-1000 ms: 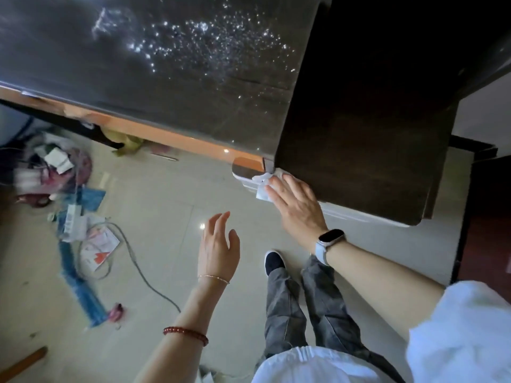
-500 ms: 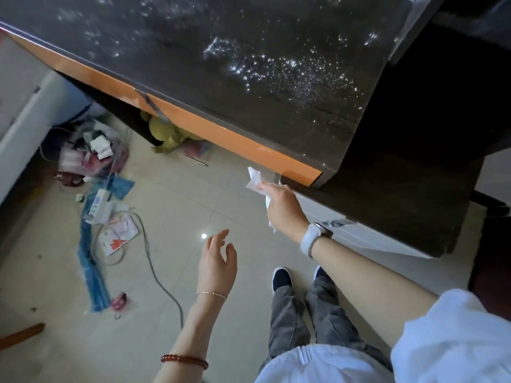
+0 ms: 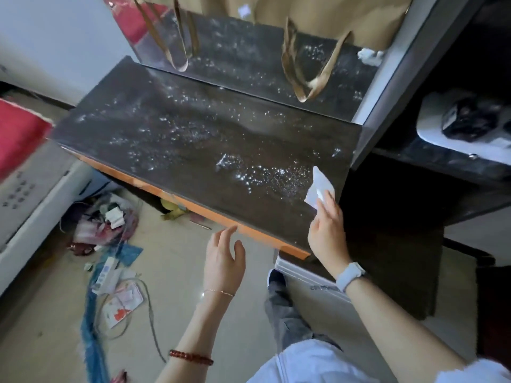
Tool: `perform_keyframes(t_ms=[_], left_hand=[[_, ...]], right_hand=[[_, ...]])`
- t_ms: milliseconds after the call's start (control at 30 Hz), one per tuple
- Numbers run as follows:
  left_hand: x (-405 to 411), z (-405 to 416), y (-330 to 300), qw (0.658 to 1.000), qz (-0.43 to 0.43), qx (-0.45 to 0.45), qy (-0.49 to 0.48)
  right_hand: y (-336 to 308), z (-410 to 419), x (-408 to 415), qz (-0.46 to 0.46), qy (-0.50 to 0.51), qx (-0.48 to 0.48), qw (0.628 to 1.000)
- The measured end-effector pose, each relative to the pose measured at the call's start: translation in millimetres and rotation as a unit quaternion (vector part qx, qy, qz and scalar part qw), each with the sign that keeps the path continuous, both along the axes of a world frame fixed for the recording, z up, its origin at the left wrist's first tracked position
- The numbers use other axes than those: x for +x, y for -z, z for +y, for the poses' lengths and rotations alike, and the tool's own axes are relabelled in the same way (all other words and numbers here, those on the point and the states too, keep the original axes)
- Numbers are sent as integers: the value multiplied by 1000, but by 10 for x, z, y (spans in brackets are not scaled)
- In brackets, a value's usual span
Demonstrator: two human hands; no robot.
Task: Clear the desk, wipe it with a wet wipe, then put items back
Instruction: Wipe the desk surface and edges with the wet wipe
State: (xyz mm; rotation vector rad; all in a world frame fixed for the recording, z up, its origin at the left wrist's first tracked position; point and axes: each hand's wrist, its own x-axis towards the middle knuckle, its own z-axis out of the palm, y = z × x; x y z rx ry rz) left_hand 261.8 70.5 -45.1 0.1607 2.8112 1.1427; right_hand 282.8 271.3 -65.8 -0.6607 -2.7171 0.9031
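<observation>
The dark desk top (image 3: 171,145) has an orange front edge and glistens with wet droplets. My right hand (image 3: 327,233) is over the desk's near right corner and pinches a white wet wipe (image 3: 319,186), which sticks up from my fingers above the wet patch. My left hand (image 3: 225,258) hovers open just in front of the orange edge, fingers spread, holding nothing. A crumpled white wipe (image 3: 369,56) lies at the back right of the desk.
A mirror (image 3: 249,51) stands along the back of the desk, with a brown paper bag (image 3: 326,20) and its handles hanging there. A dark shelf unit (image 3: 442,134) is on the right. Papers, cables and a blue strip (image 3: 91,327) litter the floor at left.
My right hand rose from under the desk's corner to above its top, carrying the wipe. My view tilted up, showing the whole desk top and mirror. The left hand stayed open.
</observation>
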Motion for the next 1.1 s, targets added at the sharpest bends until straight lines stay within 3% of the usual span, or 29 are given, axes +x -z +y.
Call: perform_keyframes(t_ms=[167,300,467,600,667,733,833,900,1000,1067,1100], left_hand=[[-800,268,31,989,43,-122,67],[-1326,418,181,957,23,-244,158],[-1622,321,397,926,35,-315,204],[-1624,307,421,929,36,-306,206],[-1627,306,424,933,35,-294,205],[-1629,296,412,932,24,-290,214],[-1640,287,399,934,19,-277,224],[-1636,282,403,938,28,-263,223],[-1639,266,428,939,36,-251,232],[-1642,268,439,942,44,-244,227],[-1640,268,441,942,48,-242,226]], right_hand=[[256,10,-223,-50,-4,57,997],[232,225,-535,-25,37,71,997],[190,283,-875,-63,80,64,993],[209,-319,-437,-76,-117,87,986],[156,-385,-320,-88,-162,93,979],[100,-243,-371,-85,-114,105,984],[42,-80,-505,-95,134,86,983],[95,-284,-559,-103,231,85,964],[149,-844,-563,-73,134,73,986],[84,-1016,-529,-58,53,27,997],[34,-1008,-511,-44,58,-12,997]])
